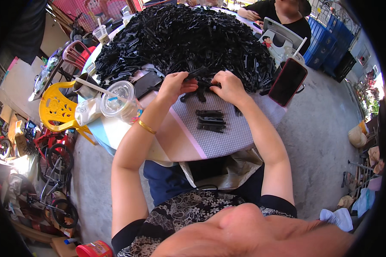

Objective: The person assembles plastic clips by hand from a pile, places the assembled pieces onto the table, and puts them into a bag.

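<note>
A large heap of slim black plastic pieces [180,38] covers the far part of the round table. At its near edge my left hand [179,87] pinches one black plastic piece [197,73] between thumb and fingers. Close beside it, my right hand [228,88] is closed on another dark piece, partly hidden by the fingers. A few loose black pieces lie just under both hands. Nearer to me, several like pieces [210,121] are laid side by side in a small row on the patterned tablecloth [240,132].
Left of my forearm stand a lidded plastic cup [116,103] with a straw, a metal tumbler [85,85] and a dark phone [148,85]. Another phone [287,81] is propped at the right. Across the table sits a person [283,21]. A yellow chair [55,105] stands left.
</note>
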The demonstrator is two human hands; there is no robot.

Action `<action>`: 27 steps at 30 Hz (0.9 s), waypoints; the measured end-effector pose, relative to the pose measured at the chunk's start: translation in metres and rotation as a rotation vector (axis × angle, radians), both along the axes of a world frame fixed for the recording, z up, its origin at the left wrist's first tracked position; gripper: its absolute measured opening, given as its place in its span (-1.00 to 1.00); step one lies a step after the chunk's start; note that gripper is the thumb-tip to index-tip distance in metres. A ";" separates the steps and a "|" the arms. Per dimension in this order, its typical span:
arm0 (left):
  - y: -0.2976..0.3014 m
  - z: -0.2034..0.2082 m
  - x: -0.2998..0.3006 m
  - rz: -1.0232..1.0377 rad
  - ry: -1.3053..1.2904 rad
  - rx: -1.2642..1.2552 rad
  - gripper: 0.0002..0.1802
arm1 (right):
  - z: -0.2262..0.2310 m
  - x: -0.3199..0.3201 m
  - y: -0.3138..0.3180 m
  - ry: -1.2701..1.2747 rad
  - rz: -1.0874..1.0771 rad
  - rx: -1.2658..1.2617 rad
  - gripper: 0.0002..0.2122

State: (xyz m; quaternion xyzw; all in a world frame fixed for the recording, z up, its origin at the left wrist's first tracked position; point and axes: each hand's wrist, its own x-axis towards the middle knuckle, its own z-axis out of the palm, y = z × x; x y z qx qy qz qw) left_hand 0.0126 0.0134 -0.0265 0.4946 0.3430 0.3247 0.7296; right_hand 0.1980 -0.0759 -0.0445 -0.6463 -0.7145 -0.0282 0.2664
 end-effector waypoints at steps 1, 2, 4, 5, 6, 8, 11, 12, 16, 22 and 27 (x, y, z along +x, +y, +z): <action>0.000 0.001 -0.001 -0.016 0.006 0.021 -0.70 | -0.002 0.000 0.001 0.067 -0.017 0.043 -0.81; 0.000 0.001 -0.002 -0.015 0.005 0.019 -0.70 | -0.003 0.000 0.002 0.133 -0.035 0.085 -0.83; -0.001 0.001 -0.002 -0.015 -0.027 0.004 -0.69 | -0.002 0.003 0.003 0.210 -0.048 0.101 -0.84; 0.000 0.001 -0.003 -0.012 -0.028 0.003 -0.69 | -0.001 0.004 0.003 0.287 -0.063 0.118 -0.84; 0.000 0.001 -0.003 -0.011 -0.022 0.010 -0.68 | -0.001 0.005 0.003 0.286 -0.060 0.117 -0.84; 0.000 0.002 -0.004 -0.005 -0.016 0.017 -0.67 | 0.001 0.004 0.003 0.398 -0.054 0.246 -0.83; -0.001 0.004 -0.003 -0.008 0.032 0.041 -0.64 | 0.011 0.001 -0.001 0.499 -0.013 0.170 -0.85; -0.003 0.003 -0.002 0.001 0.036 0.051 -0.65 | 0.013 -0.001 -0.003 0.549 0.006 0.133 -0.86; -0.012 0.004 0.001 -0.055 0.009 0.116 -0.66 | 0.011 -0.009 -0.004 0.561 0.183 0.153 -0.85; -0.014 0.002 0.003 -0.047 0.101 0.297 -0.68 | 0.013 -0.011 -0.007 0.402 0.194 0.272 -0.87; -0.015 -0.004 0.003 -0.060 0.234 0.679 -0.72 | 0.014 -0.013 -0.007 0.377 0.214 0.326 -0.89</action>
